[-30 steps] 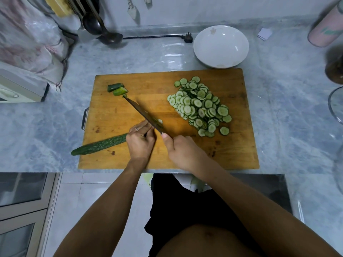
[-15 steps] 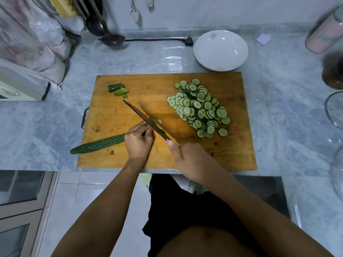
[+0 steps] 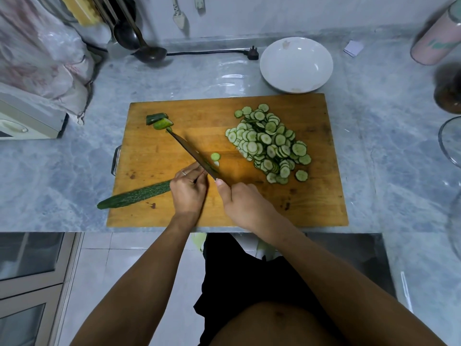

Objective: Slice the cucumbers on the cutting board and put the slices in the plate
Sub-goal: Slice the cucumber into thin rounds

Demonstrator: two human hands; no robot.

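Mid-slicing, judging by the layout: cucumber lying across the cutting board at about eight o'clock, its dark tip overhanging the board's left edge onto the marble counter, its cut end hidden under the left hand. Left hand pinning that cucumber down, fingers curled over it, knuckles toward the blade, a ring showing on one finger. Right hand wrapped tight around the knife handle, thumb stretched up along it; blade running from the hands toward eleven o'clock, tip just beside two cut end pieces near the board's far left. One fresh slice lying just right of the blade. A large heap of slices spread over the board's right half, around two o'clock from the hands. White plate on the counter at one o'clock, just beyond the board's far edge, holding no slices. Next, probably: more even cuts, creeping the left fingers back along the cucumber, fingertips tucked clear of the edge; later, scooping the heap over to the plate.
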